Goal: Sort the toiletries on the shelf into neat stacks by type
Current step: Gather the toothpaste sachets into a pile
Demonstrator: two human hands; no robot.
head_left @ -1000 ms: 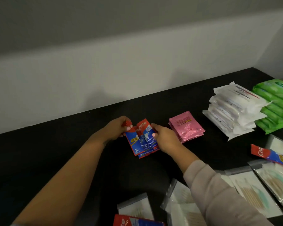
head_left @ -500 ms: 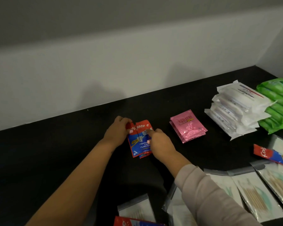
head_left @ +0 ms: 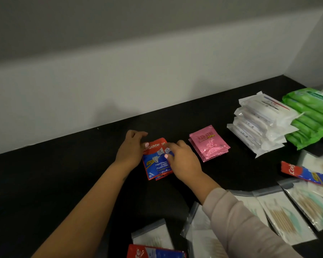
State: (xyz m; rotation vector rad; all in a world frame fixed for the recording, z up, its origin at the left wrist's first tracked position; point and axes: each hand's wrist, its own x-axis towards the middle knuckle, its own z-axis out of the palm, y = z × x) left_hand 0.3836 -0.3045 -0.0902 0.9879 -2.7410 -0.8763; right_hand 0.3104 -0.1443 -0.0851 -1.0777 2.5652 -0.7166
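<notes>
A small stack of red-and-blue toothpaste sachets (head_left: 158,164) lies on the black shelf (head_left: 63,183), a little left of centre. My left hand (head_left: 131,149) holds its upper left corner, thumb on top. My right hand (head_left: 183,161) pinches its right edge between thumb and forefinger. To the right sit a stack of pink sachets (head_left: 209,144), a pile of white packets (head_left: 261,123) and a pile of green packets (head_left: 309,116).
A long red-and-blue toothpaste pack (head_left: 306,175) lies at the right over loose clear bags of cotton swabs (head_left: 283,216). Another toothpaste sachet (head_left: 153,252) and a clear bag (head_left: 153,233) lie at the front edge. A pale wall runs behind the shelf.
The fanned toothpaste sachets have been drawn together into one squared stack and laid flat on the shelf. Both hands stayed on them.
</notes>
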